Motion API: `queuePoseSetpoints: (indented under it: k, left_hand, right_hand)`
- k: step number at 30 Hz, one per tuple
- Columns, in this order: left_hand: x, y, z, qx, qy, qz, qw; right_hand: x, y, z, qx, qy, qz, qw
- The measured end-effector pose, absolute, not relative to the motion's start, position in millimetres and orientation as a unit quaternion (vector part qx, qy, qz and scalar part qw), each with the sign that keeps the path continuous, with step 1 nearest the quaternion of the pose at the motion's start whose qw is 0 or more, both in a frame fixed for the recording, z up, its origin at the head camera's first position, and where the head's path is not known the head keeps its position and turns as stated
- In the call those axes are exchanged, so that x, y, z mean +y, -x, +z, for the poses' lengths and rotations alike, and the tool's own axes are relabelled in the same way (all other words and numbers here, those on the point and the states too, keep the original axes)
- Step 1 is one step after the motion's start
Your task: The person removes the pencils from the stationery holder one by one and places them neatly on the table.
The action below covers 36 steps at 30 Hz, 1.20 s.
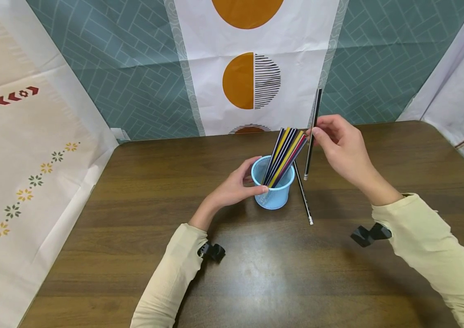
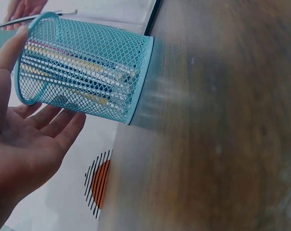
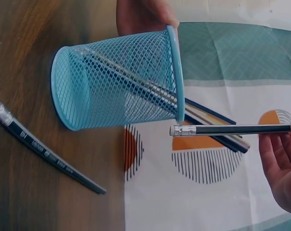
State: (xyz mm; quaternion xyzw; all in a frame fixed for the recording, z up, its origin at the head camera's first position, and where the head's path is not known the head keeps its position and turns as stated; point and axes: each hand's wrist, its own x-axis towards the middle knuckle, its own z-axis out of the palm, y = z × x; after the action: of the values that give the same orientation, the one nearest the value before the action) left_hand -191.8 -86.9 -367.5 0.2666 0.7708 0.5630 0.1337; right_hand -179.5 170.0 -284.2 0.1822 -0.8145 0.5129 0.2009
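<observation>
A light blue mesh pencil cup (image 1: 272, 199) stands upright on the table, with a bundle of black, yellow and red pencils (image 1: 284, 155) leaning to the right inside it. My left hand (image 1: 238, 184) holds the cup from the left, thumb at the near rim and fingers round the far side. To the right of the cup, my right hand (image 1: 344, 150) pinches a black pencil (image 3: 232, 129) upright, its eraser end down and off the table. Another black pencil (image 1: 303, 193) lies on the table just right of the cup, its white eraser towards me.
The brown wooden table (image 1: 133, 218) ends at a hanging cloth (image 1: 141, 91) with orange circles at the back. A pale patterned cloth (image 1: 18, 182) hangs along the left side. Black wrist mounts (image 1: 369, 234) stick out from both sleeves.
</observation>
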Motion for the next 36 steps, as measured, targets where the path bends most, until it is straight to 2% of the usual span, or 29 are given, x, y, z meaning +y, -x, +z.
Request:
queuePoseSetpoints:
  k: [19,36]
  left_hand:
    - [-88,194,-369,0.774,-0.262,0.562,0.131]
    - [-87,194,-370,0.772,-0.265,0.562,0.134]
  right_hand:
    - [186,184,-298,-0.852,-0.139,0.483,0.147]
    - [195,187,-323,-0.880,-0.138,0.438,0.118]
